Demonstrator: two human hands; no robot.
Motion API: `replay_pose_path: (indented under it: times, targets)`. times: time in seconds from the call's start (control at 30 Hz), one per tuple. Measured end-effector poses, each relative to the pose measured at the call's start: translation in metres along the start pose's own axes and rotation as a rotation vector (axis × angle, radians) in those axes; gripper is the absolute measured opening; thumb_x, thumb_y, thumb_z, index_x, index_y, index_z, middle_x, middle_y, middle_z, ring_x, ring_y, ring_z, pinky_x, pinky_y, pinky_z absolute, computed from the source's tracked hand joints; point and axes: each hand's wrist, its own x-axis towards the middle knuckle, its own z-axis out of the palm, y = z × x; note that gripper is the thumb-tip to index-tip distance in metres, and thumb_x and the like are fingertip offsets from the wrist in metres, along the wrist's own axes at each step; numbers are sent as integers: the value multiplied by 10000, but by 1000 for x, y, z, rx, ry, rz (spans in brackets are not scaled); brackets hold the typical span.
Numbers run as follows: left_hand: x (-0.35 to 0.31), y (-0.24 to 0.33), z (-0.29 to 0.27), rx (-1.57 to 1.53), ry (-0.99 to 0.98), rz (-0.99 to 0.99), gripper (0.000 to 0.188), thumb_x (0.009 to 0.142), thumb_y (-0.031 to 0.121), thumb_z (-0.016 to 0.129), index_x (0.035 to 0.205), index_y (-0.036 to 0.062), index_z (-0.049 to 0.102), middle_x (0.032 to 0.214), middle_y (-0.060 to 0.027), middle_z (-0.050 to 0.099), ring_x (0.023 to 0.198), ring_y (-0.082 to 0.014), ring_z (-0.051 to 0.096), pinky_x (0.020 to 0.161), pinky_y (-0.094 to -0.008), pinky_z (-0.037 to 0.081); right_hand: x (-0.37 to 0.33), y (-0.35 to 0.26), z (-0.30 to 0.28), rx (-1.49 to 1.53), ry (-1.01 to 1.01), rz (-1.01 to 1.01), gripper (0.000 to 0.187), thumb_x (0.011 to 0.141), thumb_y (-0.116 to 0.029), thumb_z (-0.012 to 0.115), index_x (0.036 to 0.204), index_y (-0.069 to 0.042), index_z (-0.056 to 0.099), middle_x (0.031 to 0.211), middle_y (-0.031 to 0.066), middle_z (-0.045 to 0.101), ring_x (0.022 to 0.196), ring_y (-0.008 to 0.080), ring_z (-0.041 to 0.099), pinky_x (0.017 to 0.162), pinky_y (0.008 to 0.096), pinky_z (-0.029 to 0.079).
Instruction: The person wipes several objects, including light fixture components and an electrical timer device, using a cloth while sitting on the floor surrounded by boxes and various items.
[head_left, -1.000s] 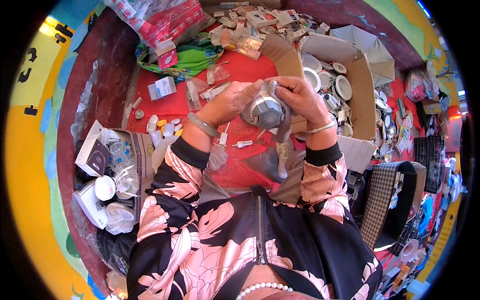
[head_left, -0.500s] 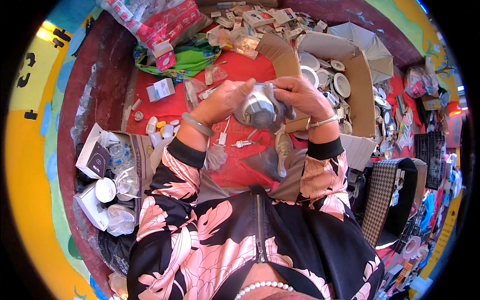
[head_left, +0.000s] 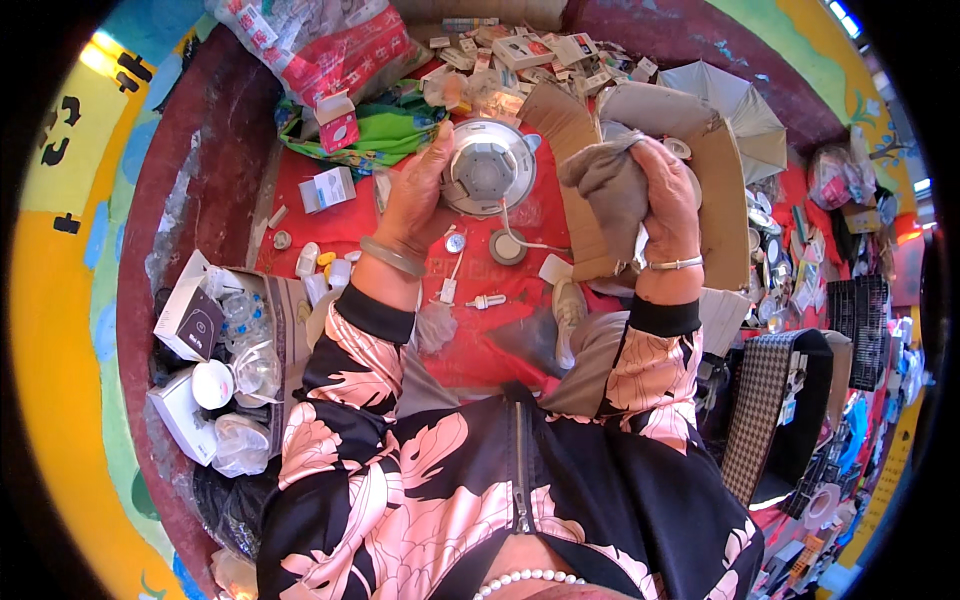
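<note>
My left hand is closed on the rim of a round recessed downlight, its silvery finned back toward me. A white lead hangs from the lamp and runs to the right, and a spring clip shows at its right rim. Apart from it, to the right, my right hand clutches a bunched grey-brown cloth. Under the lamp, on the red cloth, lie a small round grey-rimmed disc, a white connector lead and a small white plug-like part.
An open cardboard box of lamps stands to the right. Small boxes are heaped at the back, near a red-and-white plastic sack. At left, a carton holds clear plastic pieces. A houndstooth-patterned box stands at the right.
My hands have moved apart. The cloth has come off the lamp and gone right in my right hand; the lamp has turned, so its full round back and lead now show.
</note>
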Motion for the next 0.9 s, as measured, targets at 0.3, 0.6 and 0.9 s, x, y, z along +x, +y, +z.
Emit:
replay_pose_path:
  times: [0.3, 0.6, 0.9]
  targets:
    - [14, -27, -2, -116, 26, 169, 414, 903, 291, 459, 1248, 62, 444, 1198, -106, 527, 1082, -232, 533, 883, -422, 468, -7, 23, 32, -64, -261, 162, 147, 848, -65, 563, 947, 30, 616, 891, 45, 601, 773, 124, 579, 669, 234, 468]
    - [1, -12, 19, -63, -44, 55, 388, 911, 257, 442, 1185, -12, 488, 1097, -119, 576, 957, -203, 594, 833, -352, 493, -18, 27, 58, -920, -307, -571, 255, 760, -9, 554, 1007, -6, 619, 895, 113, 528, 851, 245, 524, 752, 312, 412]
    - [2, -15, 4, 88, -97, -64, 395, 930, 255, 411, 1202, -25, 475, 1091, -124, 580, 930, -190, 600, 809, -329, 500, -13, 42, 54, -951, -307, -635, 361, 684, 21, 533, 1024, -49, 631, 911, 95, 532, 888, 268, 502, 803, 337, 397]
